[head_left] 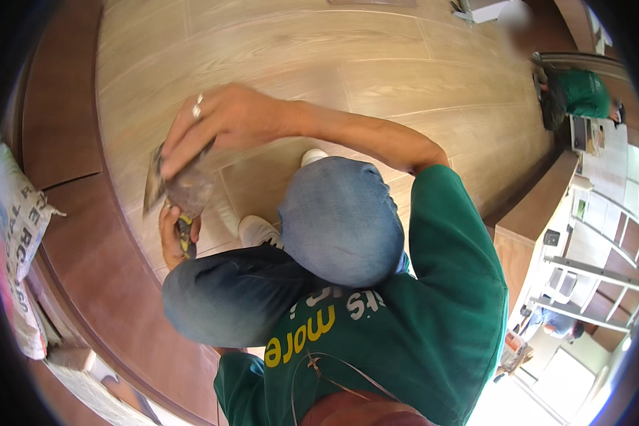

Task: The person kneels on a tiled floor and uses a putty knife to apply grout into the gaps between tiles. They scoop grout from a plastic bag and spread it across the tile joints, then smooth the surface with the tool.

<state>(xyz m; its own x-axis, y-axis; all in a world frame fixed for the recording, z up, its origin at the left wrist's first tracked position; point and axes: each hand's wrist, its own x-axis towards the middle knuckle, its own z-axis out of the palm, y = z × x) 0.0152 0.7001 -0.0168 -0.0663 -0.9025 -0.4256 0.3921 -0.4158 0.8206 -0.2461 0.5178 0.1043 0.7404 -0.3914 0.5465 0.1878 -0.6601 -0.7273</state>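
From the head view, you crouch with knees bent. Your right hand reaches across, fingers pressed flat on a trowel blade. Your left hand is closed around its yellow-black handle, low over the wood-look floor tiles. A printed sack lies at your left; a ladder stands right.

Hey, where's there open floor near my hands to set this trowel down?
Bare wood-look tile floor lies open beyond your right hand. The brown strip between the tiles and the sack is bare too. It is crowded around the trowel, left hand, shoes and knees.
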